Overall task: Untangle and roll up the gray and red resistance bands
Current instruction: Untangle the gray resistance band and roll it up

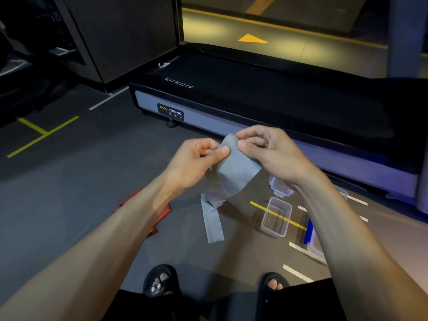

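Gray resistance band [234, 172] held up above floor, top end pinched between both hands, rest hanging twisted, tail reaching down toward floor [69, 193]. Left hand [199, 158] grips band's left edge with thumb and forefinger; right hand [266, 151] pinches top right corner. Red resistance band [129, 201] lies on floor, partly hidden behind left forearm. Clear plastic container [275, 217] and lid [281, 187] on floor right of band. Treadmill [254, 105] beyond.
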Demonstrator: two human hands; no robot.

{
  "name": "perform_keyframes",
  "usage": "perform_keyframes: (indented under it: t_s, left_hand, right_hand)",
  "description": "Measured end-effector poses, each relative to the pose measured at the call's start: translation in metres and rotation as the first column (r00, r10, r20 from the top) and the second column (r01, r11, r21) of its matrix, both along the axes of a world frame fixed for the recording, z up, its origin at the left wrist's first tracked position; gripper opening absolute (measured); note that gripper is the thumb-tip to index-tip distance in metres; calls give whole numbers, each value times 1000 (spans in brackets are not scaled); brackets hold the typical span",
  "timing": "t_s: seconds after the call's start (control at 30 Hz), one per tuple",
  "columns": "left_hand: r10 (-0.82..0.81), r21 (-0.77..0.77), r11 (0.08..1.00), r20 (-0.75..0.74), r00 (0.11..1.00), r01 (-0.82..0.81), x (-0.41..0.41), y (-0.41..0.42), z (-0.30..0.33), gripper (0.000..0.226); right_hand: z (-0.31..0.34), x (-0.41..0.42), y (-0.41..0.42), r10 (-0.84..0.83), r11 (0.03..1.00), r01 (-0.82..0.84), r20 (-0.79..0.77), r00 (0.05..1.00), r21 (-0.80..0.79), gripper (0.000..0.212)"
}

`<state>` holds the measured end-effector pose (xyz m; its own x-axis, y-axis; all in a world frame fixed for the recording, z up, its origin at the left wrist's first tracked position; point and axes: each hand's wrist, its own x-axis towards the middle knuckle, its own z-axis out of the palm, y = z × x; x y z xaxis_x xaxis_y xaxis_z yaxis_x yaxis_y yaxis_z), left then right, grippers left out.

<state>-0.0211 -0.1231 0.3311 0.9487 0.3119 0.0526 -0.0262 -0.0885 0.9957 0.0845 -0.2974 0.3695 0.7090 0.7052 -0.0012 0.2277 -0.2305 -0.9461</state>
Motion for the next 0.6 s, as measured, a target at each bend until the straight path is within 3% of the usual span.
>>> perform_keyframes:
  t_s: [0.23,0.33,0.47,0.6]
  left_hand:
    - [26,36,999,-16,1000,-26,0,2,-4,20]
    - [12,40,999,5,1000,-12,-1,2,-4,23]
    - [-44,61,997,57,997,41,-1,2,-1,13]
    - [-99,73,993,58,993,95,-2,4,-6,17]
  right_hand:
    - [1,0,-2,64,991,-65,-7,998,-114,13]
    - [1,-1,-1,79,992,-77,17,997,-97,24]
    - [10,-4,0,37,999,-35,186,982,-17,24]
    - [15,-3,0,38,999,-43,317,948,9,26]
